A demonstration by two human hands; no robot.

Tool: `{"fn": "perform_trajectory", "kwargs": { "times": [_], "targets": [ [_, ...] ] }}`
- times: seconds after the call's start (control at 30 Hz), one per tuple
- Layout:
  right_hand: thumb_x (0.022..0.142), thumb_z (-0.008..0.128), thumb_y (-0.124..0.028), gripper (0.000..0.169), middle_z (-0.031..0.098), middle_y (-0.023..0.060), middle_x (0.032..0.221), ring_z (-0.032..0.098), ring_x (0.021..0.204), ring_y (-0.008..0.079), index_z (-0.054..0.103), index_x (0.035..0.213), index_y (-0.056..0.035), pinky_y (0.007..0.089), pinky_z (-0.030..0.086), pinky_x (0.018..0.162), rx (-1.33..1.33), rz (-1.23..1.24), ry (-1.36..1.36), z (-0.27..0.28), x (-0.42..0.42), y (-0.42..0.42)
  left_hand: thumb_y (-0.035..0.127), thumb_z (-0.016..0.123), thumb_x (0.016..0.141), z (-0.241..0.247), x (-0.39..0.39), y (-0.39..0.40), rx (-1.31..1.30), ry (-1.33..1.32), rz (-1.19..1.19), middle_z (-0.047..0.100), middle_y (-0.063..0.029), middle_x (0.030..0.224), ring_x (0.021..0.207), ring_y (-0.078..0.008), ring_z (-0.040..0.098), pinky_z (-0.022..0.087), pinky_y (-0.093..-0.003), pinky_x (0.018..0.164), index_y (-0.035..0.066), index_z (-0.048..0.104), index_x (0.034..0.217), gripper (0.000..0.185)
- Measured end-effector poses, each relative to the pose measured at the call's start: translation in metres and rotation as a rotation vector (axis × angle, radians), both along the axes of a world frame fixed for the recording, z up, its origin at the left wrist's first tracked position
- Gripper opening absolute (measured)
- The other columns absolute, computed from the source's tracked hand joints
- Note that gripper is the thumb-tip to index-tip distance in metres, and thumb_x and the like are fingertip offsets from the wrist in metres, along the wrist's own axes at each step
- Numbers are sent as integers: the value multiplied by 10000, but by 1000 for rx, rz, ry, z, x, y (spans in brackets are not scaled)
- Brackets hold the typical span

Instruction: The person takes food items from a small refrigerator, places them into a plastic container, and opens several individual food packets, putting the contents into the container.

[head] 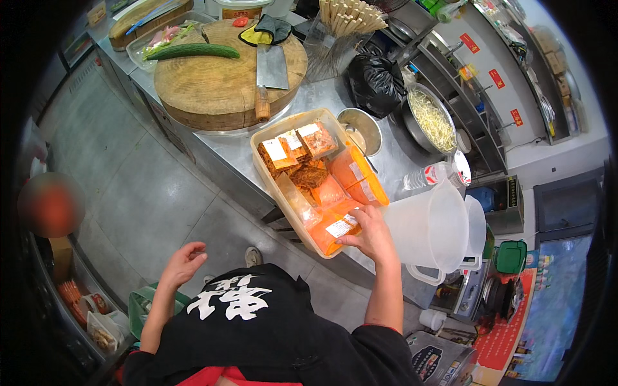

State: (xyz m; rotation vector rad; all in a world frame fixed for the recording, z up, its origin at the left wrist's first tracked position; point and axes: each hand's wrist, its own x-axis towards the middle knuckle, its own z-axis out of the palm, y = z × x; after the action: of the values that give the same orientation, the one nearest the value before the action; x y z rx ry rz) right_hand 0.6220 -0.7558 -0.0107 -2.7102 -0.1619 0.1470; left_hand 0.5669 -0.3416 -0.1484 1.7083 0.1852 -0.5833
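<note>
My right hand (372,235) grips the near end of a flat, orange-filled plastic packet (324,233) with white labels, thumb and fingers spread across it. This packet lies at the near end of a rectangular plastic tub (270,199). Beyond it in the tub are sealed packs of reddish-brown food (279,155) with white labels, and a clear bag (298,199). Two more orange packets (356,170) lean along the tub's right side. My left hand (184,263) hangs in the air over the floor, fingers loosely bent and apart, holding nothing.
A cleaver (272,67) and a cucumber (193,51) lie on the round wooden chopping block (207,91). Right of the tub stand a metal pot (372,132), a bowl of bean sprouts (431,120), a plastic bottle (427,176) and plastic measuring jugs (425,227).
</note>
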Motion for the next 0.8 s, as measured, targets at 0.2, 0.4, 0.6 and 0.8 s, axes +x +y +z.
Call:
{"fn": "perform_trajectory", "kwargs": {
  "times": [0.2, 0.4, 0.6, 0.8],
  "targets": [
    [522, 749, -408, 617, 539, 104, 915, 492, 900, 286, 590, 998, -49, 373, 409, 779, -5, 58, -154, -13, 16, -5, 185, 640, 765, 87, 45, -74, 44, -493, -416, 559, -125, 1054, 962, -252, 550, 437, -324, 836, 13, 502, 1119, 417],
    [579, 680, -509, 581, 559, 82, 848, 512, 855, 285, 612, 955, -71, 374, 407, 748, 0, 167, -245, -21, 32, -9, 205, 674, 704, 128, 73, -163, 102, -924, -662, 519, -124, 1104, 1027, -289, 496, 411, -366, 864, 56, 480, 1155, 514],
    [621, 711, -411, 428, 590, 91, 812, 538, 831, 277, 632, 873, -74, 372, 400, 764, 83, 144, -200, -37, 52, -7, 240, 704, 643, 122, 87, -219, 427, -926, -638, 525, -133, 1076, 1038, -288, 466, 359, -386, 894, 23, 480, 1120, 571],
    [698, 686, -367, 341, 605, 116, 737, 576, 726, 264, 652, 796, -42, 337, 441, 650, 287, 97, -2, -27, 50, -4, 254, 676, 635, 98, 104, -224, 501, -1063, -567, 562, -94, 927, 957, -260, 496, 382, -376, 827, 34, 556, 931, 388]
  ]
}}
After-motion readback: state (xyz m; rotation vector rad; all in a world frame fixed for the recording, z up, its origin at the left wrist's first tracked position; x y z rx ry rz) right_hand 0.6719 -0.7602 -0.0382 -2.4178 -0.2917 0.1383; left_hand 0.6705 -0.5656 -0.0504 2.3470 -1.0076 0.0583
